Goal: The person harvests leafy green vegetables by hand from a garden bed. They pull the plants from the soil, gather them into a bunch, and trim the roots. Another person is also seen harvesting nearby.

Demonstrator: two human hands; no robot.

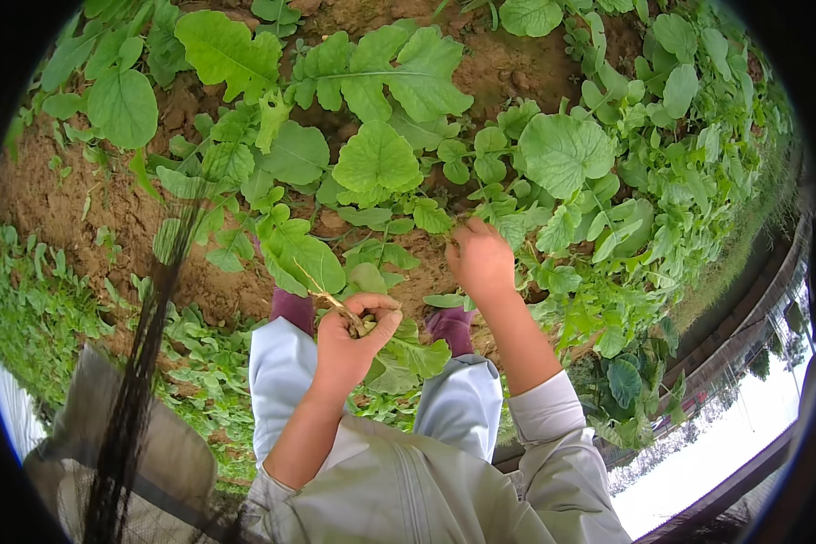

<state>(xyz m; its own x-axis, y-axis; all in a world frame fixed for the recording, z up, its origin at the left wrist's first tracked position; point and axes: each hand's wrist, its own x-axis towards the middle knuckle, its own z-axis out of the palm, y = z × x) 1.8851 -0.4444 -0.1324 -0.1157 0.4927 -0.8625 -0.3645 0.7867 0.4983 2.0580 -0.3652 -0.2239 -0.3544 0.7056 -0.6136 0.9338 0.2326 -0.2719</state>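
My left hand [353,340] is closed around an uprooted leafy plant, held in front of my knees. Its pale, thin root [330,299] sticks out past the fingers to the upper left, and broad green leaves [415,350] hang out to the lower right. Farther forward and to the right, my right hand [483,262] is low among the growing plants. Its fingers are curled in on a leafy plant [500,211] close to the soil; the exact part pinched is hidden by the leaves and fingers.
Broad-leaved green plants [377,160] grow from brown soil [204,285] all around. Denser greenery [680,224] stands at the right. My legs in light trousers [282,381] and purple boots [292,309] are below. A blurred dark mesh strip [146,347] crosses the left side.
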